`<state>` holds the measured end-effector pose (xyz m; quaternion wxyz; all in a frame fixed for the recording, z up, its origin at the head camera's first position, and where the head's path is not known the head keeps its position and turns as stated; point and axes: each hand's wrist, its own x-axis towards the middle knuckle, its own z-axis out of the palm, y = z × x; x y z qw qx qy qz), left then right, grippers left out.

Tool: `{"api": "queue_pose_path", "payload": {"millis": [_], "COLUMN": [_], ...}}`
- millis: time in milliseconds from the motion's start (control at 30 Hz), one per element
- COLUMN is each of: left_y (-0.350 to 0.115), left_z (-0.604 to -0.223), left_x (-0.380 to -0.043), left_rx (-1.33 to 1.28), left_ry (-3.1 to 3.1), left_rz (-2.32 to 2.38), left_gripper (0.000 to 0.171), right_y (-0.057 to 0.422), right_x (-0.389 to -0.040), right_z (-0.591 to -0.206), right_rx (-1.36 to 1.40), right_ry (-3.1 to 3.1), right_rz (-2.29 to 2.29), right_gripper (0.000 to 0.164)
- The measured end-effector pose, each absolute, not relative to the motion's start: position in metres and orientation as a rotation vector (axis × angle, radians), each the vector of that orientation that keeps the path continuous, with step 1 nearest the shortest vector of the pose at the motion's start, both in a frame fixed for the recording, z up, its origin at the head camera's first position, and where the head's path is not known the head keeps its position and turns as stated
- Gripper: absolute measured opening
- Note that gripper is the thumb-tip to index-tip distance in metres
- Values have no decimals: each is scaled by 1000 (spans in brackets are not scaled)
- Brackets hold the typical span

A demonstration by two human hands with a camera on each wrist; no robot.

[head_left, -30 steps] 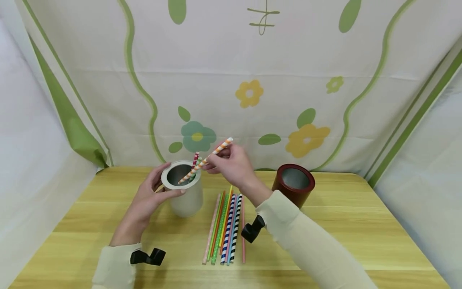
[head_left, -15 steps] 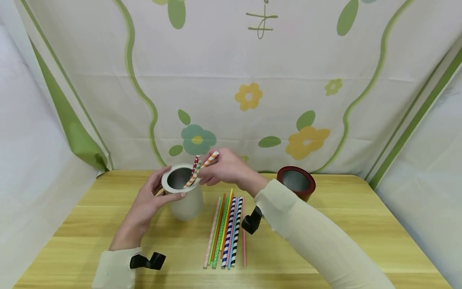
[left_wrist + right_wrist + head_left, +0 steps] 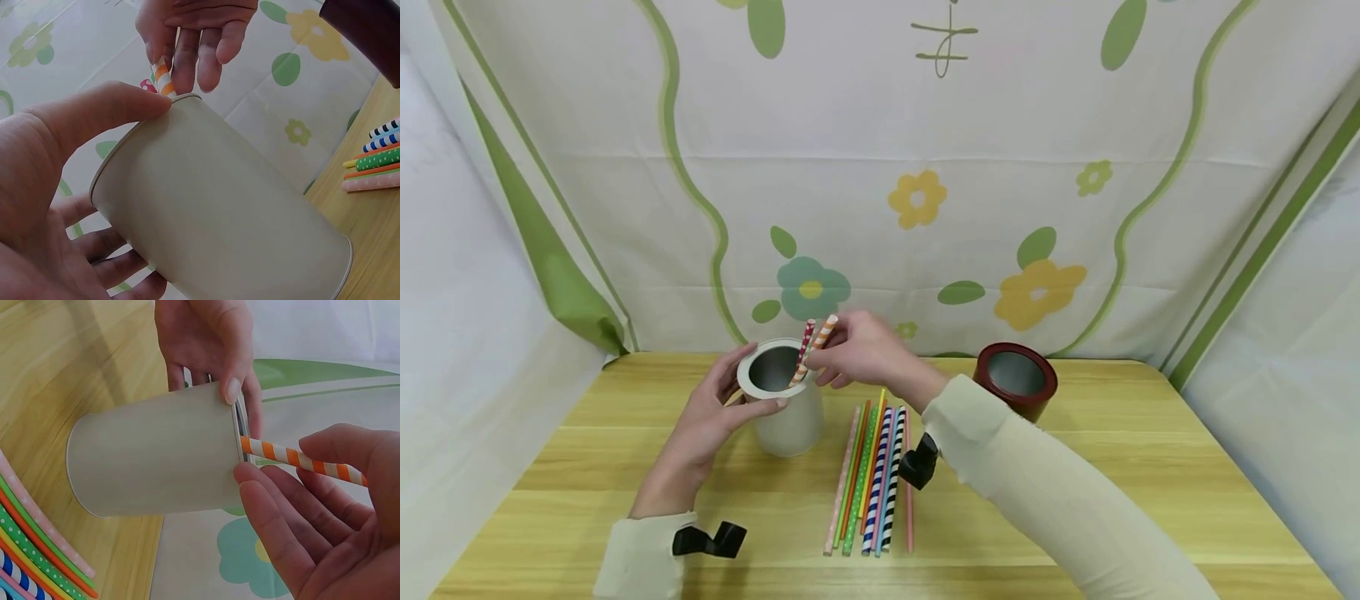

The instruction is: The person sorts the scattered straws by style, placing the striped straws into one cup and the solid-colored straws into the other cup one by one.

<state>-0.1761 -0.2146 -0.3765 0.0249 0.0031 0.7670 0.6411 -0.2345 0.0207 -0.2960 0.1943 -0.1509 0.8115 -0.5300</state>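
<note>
Seemingly, the left hand (image 3: 718,408) is gripping the white canister (image 3: 790,427) for steadiness. The right hand (image 3: 859,348) is pinching the orange-striped straw (image 3: 825,332), likely guiding its lower end inside.

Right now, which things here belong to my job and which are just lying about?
Part of the job: left hand, right hand, orange-striped straw, white can, dotted red straw, probably the loose straws.

Seemingly just around: red can, flowered cloth.

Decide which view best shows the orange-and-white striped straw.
Right wrist: the straw looks largest there, running from the off-white cylindrical can to the right hand. The head view shows it small, upper end visible; the left wrist view shows only a short piece.
</note>
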Motion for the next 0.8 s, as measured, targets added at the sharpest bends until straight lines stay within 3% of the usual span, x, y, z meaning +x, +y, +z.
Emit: {"api": "queue_pose_path", "payload": {"millis": [800], "left_y": [-215], "left_z": [-376], "left_x": [-177], "left_rx": [-18], "left_ry": [2339], "left_rz": [1998], "left_gripper": [99], "right_y": [18], "right_x": [-236], "right_z": [-300], "right_rx": [-458], "right_ry": [2278], "right_rz": [-1425], "right_gripper": [10]}}
